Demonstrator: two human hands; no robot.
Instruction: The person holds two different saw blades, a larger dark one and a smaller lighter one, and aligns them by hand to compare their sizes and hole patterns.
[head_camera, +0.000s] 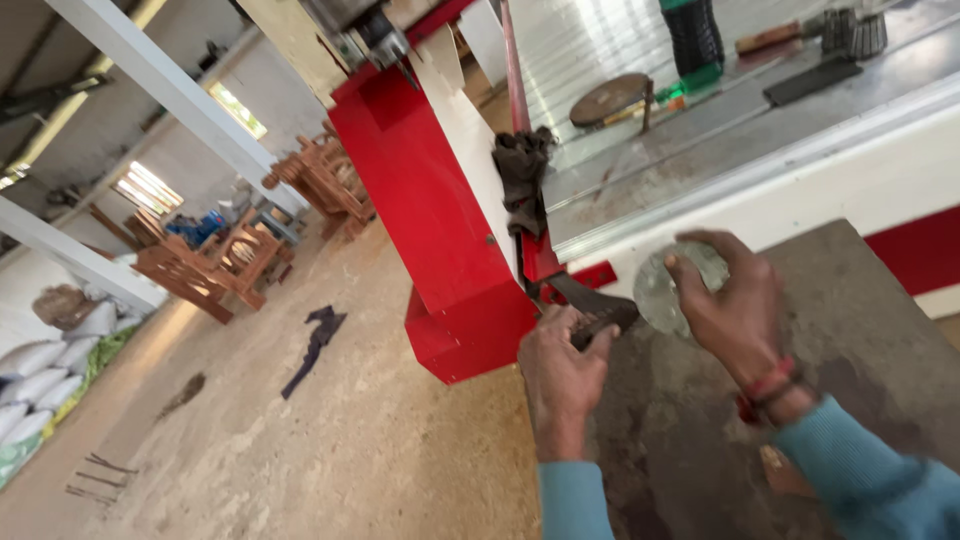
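Dark tool (600, 312) mostly hidden inside left hand (560, 370)

Your left hand (562, 372) sits low and near, back of the hand up, fingers curled shut in a tight grip, thumb pressed along the top. Its forearm runs straight down out of view in a light blue sleeve. Your right hand (735, 305) is just to the right and slightly farther, fingers bent in a loose claw grasp, thumb forward. Red and dark bands circle that wrist, with the blue-sleeved forearm angling in from the lower right.
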